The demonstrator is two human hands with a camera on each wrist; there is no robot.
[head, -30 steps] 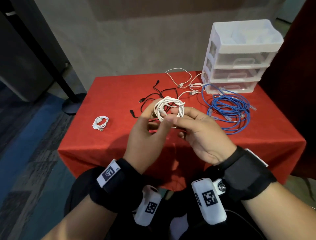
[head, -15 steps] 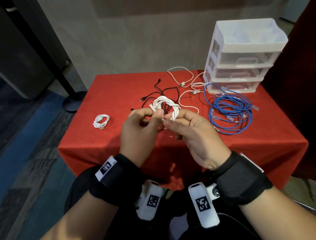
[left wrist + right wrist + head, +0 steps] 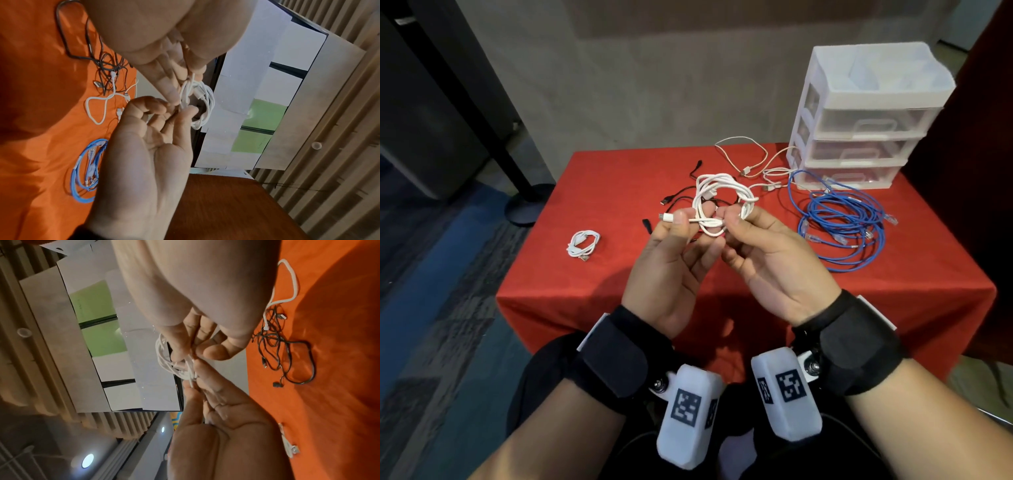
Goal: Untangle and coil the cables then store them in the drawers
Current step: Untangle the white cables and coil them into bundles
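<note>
A white cable coil [image 3: 722, 195] is held up over the red table [image 3: 602, 274] between both hands. My left hand [image 3: 688, 219] pinches the cable's free end, whose plug [image 3: 666, 217] sticks out to the left past the thumb. My right hand [image 3: 732, 222] pinches the coil's lower side where the end wraps across it. In the left wrist view the coil [image 3: 202, 100] hangs beyond both sets of fingertips; in the right wrist view the coil [image 3: 164, 360] is partly hidden by fingers. A white three-drawer unit [image 3: 859, 130] stands at the back right, drawers closed.
A loose blue cable bundle [image 3: 842, 222] lies right of the hands, in front of the drawers. A black cable tangle [image 3: 681, 198] and loose white cables [image 3: 756, 164] lie behind the hands. A small coiled white cable [image 3: 583, 241] rests at the left.
Both hands turned palm-up and kept the coil. The left hand has drawn the plug end out to the left across the coil.
</note>
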